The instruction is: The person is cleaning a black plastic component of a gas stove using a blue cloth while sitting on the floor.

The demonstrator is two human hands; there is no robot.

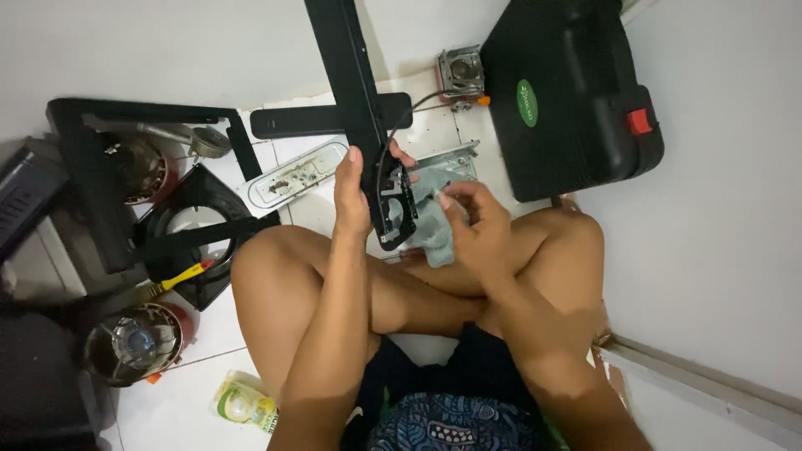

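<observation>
On a white tiled floor, cross-legged, amid a dismantled portable gas stove. At 1 o'clock, big black carry case (568, 92), shut, contents hidden. At 9 o'clock, black stove body (109, 167) lying open, with a burner ring inside. At 12 o'clock, long black panel (355, 108), held upright by left hand (352, 196), fingers clamped round its lower end where a round bracket sits. At centre, grey cloth (434, 230) beneath it; right hand (476, 221) pinching a thin white stick-like piece, exact kind too small to tell. Best done, judging by this, with panel braced firm, strokes short and light. At 8 o'clock, loose burner head (134, 342), bowl-shaped, holding only its brass centre.
</observation>
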